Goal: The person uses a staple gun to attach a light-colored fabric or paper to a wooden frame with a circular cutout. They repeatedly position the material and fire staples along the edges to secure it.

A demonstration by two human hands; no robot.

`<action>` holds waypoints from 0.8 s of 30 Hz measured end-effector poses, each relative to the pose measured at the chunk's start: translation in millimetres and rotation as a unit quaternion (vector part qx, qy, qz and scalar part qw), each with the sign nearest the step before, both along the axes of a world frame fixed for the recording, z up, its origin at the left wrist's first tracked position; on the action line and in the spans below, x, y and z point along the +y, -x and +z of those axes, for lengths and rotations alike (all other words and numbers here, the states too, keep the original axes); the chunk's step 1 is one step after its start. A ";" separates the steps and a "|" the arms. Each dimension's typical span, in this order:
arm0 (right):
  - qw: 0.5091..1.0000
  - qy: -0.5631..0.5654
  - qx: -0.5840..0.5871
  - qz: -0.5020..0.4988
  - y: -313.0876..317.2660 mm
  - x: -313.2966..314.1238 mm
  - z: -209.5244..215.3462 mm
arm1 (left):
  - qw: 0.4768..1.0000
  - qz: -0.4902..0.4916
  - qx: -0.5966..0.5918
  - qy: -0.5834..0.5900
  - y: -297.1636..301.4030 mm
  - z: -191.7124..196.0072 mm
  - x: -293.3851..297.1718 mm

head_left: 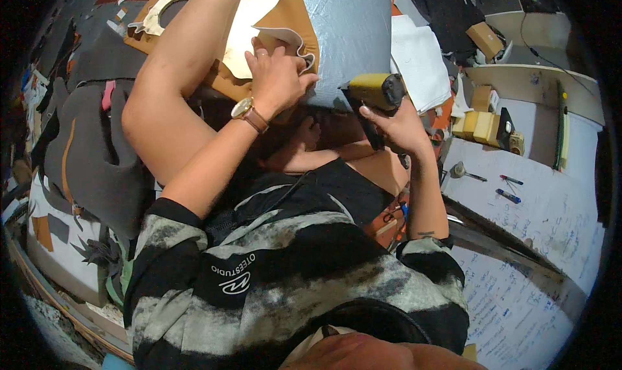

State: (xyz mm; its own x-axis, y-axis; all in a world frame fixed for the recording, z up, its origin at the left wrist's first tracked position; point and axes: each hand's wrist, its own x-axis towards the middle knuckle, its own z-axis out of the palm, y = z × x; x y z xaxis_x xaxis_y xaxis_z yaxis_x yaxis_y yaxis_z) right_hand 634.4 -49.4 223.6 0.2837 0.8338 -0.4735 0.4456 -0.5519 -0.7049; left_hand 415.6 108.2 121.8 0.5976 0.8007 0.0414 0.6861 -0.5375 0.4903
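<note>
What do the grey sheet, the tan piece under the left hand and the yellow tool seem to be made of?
Grey sheet: probably foam or fabric backing, matte with a fine woven texture.
Tan piece: likely leather or leatherette, smooth, with a pale underside at its curled edge.
Yellow tool, in the right hand: looks like hard moulded plastic with black parts.

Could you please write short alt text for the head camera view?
The left hand, wearing a wristwatch, presses down a tan and grey sheet while the right hand grips a yellow power tool against it. Markers lie on a white table at right.
</note>
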 end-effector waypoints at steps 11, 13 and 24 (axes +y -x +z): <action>0.994 -0.004 -0.048 0.098 17.6 48.7 -4.0 | 0.995 -0.085 0.015 -0.047 16.4 -1.7 31.2; 0.992 -0.008 -0.065 0.107 20.4 53.7 -2.9 | 0.996 -0.088 0.012 -0.033 17.0 -3.0 31.1; 0.974 0.006 -0.177 0.140 29.1 56.7 -40.4 | 0.995 -0.085 0.012 -0.046 18.3 -0.4 29.3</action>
State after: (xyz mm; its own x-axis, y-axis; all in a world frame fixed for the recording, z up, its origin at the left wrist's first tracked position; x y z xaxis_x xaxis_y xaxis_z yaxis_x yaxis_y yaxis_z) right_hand 605.3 7.3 183.2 0.1934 0.8973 -0.3968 0.7936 -0.3809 -0.4746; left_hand 397.3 137.6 121.3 0.7262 0.6811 0.0937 0.5919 -0.6887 0.4187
